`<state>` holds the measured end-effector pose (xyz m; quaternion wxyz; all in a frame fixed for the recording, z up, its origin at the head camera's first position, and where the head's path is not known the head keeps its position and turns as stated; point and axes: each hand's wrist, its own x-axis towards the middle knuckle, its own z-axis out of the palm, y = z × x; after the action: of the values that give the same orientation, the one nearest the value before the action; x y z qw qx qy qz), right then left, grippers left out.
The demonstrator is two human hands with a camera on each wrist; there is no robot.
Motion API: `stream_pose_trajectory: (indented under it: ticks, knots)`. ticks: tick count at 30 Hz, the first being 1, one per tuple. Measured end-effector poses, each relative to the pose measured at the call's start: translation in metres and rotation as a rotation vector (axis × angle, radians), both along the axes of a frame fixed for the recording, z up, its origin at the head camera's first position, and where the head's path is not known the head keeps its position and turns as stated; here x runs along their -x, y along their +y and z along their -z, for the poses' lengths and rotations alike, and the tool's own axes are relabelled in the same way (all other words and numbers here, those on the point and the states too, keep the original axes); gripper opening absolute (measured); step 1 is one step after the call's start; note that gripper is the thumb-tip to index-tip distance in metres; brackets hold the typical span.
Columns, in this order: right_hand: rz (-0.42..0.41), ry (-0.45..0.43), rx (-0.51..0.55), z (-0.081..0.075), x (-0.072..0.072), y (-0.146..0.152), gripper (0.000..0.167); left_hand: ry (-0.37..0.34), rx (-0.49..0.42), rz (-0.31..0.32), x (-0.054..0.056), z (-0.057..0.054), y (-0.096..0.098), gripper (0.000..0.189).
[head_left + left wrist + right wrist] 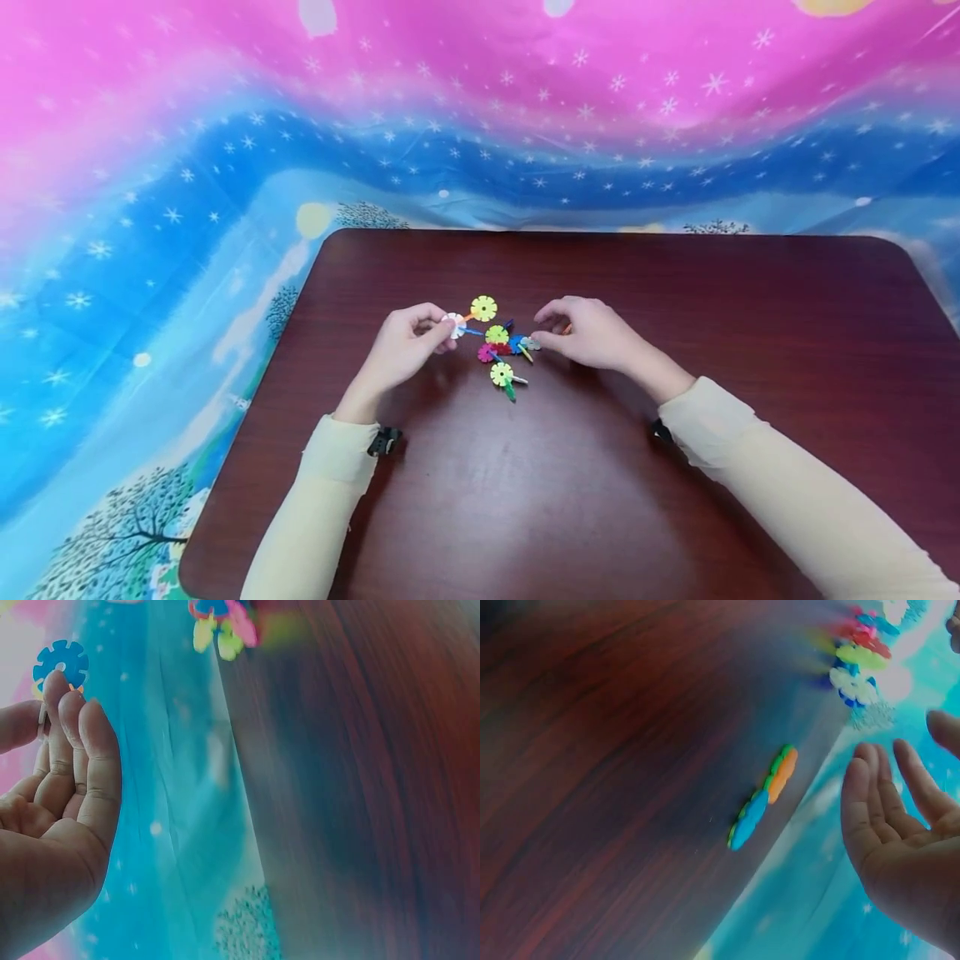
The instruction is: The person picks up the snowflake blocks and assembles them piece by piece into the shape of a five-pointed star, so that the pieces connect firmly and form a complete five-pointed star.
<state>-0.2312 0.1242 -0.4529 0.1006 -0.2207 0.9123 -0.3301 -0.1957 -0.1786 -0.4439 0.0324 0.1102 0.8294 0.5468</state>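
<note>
My left hand [408, 346] pinches a white snowflake disc [454, 325] between thumb and fingertips. A blue disc [471, 332] and an orange disc [469, 317] slot into it, and a yellow disc [483, 308] joins the orange one. In the left wrist view the blue disc [61, 664] stands above the fingertips. To the right of that hand is a cluster of discs: yellow [497, 335], magenta [486, 353], blue [517, 343] and others. My right hand [592, 333], fingers loosely bent and apart, is just right of the cluster and holds nothing visible.
Loose orange [783, 777] and blue [750, 820] discs with green ones against them lie on the table near the right hand. The dark brown table [495, 500] has rounded corners. A pink and blue printed cloth [525, 167] hangs behind it.
</note>
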Motion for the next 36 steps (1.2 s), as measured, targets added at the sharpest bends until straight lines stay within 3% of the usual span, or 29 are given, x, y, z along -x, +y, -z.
stream_pose_trajectory:
  ticks: [6, 18, 23, 36]
  knots:
    - [-0.063, 0.012, -0.133, 0.007, 0.001, -0.011, 0.044, -0.027, -0.036, -0.016, 0.0, 0.004, -0.008, 0.013]
    - [-0.004, -0.045, -0.141, 0.013, -0.003, -0.003, 0.034, -0.015, -0.07, 0.032, 0.002, 0.007, 0.005, 0.011]
    - [0.065, -0.071, -0.035, 0.015, -0.008, 0.013, 0.034, -0.033, -0.054, 0.053, 0.002, 0.006, 0.018, 0.011]
    - [0.152, -0.267, 0.462, 0.01, -0.026, 0.061, 0.041, -0.076, -0.026, 0.208, 0.002, -0.001, 0.059, 0.011]
